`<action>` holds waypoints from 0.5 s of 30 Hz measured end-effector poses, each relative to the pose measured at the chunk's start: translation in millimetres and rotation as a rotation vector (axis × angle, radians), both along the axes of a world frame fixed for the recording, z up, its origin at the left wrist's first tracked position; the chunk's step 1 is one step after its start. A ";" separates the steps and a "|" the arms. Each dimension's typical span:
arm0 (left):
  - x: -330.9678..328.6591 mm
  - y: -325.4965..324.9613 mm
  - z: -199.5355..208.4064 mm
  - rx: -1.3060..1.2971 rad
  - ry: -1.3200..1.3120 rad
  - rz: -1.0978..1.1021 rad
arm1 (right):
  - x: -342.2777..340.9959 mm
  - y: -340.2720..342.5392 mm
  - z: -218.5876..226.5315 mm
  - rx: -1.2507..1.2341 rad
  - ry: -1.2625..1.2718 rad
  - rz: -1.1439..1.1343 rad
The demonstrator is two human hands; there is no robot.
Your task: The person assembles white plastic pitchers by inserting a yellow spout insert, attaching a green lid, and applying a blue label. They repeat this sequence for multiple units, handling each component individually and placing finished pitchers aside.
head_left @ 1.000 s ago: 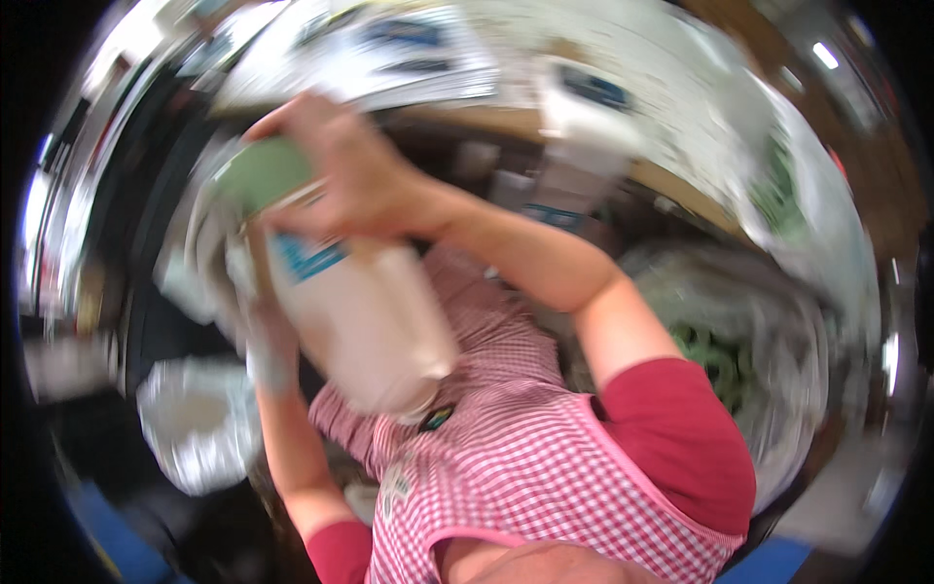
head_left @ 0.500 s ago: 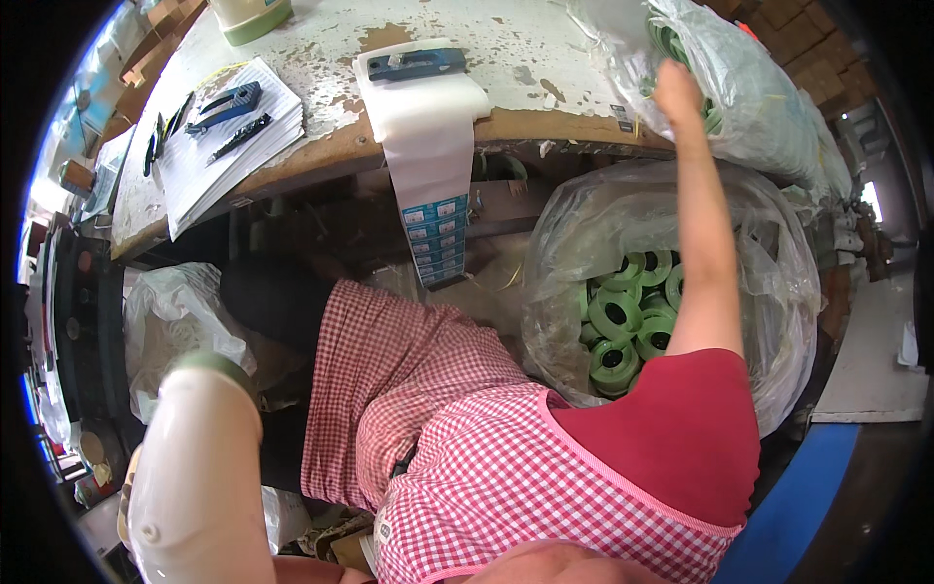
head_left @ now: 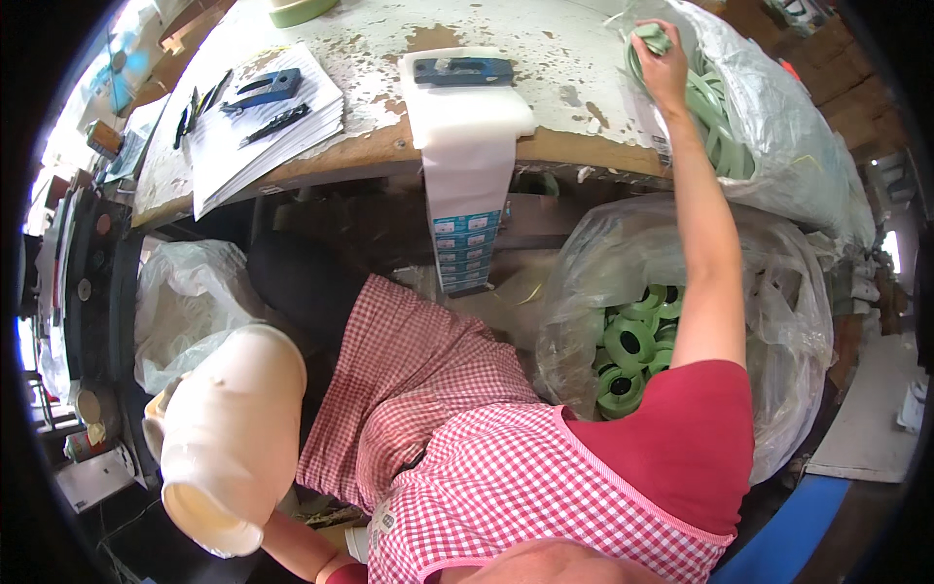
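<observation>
Fingers [head_left: 673, 45] of the right hand [head_left: 665, 73] pinch a green piece [head_left: 654, 38] at 1 o'clock, apparently a pickup calling for lifting clear; left fingers behind the cream vessel [head_left: 233, 428], unclear.

The right arm [head_left: 713, 253] is stretched far forward, away from the body, with only a slight bend at the elbow. Its forearm is bare, and the wrist [head_left: 675, 115] continues almost in one line with it. At the end, the right hand [head_left: 664, 63] has its fingers curled and the thumb brought toward them, in a closed grip. The left forearm [head_left: 304, 547] stays low and near the torso [head_left: 516, 453], pointing outward to the left side. The left hand is mostly hidden, so how its fingers are placed cannot be told.
</observation>
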State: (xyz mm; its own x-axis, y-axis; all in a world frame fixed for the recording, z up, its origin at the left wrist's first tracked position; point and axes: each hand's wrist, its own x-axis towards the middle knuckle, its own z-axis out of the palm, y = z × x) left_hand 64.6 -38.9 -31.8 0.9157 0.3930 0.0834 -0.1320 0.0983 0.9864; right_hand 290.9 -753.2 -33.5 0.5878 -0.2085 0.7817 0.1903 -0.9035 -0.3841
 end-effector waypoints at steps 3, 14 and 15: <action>21.1 1.0 6.8 -0.076 -0.010 -0.053 | 24.5 4.4 -30.6 0.042 -0.039 0.092; 20.1 -27.4 9.0 -0.274 -0.015 -0.145 | -130.8 117.8 -39.0 0.594 0.195 -0.047; 15.7 -34.7 10.8 -0.302 -0.027 -0.164 | -145.6 114.2 -27.4 0.696 0.097 -0.063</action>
